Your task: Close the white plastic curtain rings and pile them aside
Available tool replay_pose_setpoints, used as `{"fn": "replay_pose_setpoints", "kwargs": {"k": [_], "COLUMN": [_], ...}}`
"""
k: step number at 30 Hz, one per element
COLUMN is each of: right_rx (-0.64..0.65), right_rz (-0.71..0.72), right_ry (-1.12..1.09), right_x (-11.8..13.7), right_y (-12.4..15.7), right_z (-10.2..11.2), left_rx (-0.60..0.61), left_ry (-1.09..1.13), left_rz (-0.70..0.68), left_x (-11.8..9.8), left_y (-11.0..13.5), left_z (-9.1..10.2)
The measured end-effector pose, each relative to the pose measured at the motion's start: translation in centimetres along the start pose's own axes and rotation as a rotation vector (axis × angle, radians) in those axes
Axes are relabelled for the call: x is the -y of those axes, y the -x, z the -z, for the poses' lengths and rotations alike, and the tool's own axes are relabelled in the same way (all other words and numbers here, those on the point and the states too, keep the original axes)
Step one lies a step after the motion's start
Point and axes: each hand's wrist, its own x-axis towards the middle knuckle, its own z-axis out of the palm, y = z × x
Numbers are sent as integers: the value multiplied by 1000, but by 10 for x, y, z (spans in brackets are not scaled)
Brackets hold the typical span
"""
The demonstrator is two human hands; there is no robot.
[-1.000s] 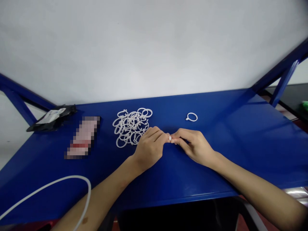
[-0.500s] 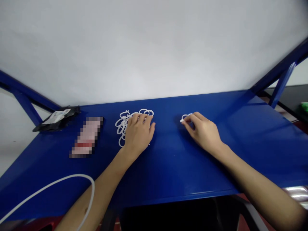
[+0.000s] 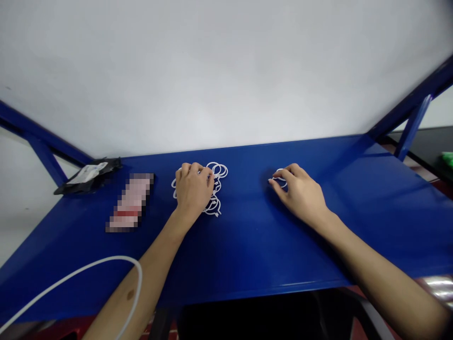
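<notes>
A loose pile of white plastic loops [image 3: 213, 204] with small clasp-like ends lies left of the middle of the blue table. Over this pile is my left hand [image 3: 193, 189], its fingers curled down among the loops; the fingertips are partly hidden, so what they pinch does not show clearly. To the right, apart from the pile, my right hand [image 3: 300, 191] holds one white plastic loop [image 3: 279, 171] between thumb and index finger, low over the table. The hand covers part of that loop.
A blurred-out pinkish flat item [image 3: 130, 200] lies left of the pile. Behind it sits a black plastic bag with a white label [image 3: 88, 174]. A white cable [image 3: 102, 259] arcs across my left forearm. Blue metal braces [image 3: 412, 127] and a pale wall [image 3: 226, 75] bound the table.
My left hand has shifted slightly left, its spread fingers now curled into the pile, uncovering loops on the right side. My right hand has barely moved; the loop in it has turned slightly.
</notes>
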Motion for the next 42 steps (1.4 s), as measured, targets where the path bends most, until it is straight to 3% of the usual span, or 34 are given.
{"fn": "replay_pose_setpoints", "kwargs": {"k": [8, 32, 42], "right_rx": [44, 155, 138], "right_rz": [35, 95, 135], "right_ry": [-45, -137, -161], "right_x": [3, 9, 8], "right_y": [2, 5, 5], "right_z": [-2, -2, -4], "left_rx": [36, 128, -62], "left_ry": [90, 22, 61], "left_rz": [56, 56, -22], "left_x": [0, -2, -1], "left_y": [0, -1, 0], "left_z": [-2, 1, -3]}}
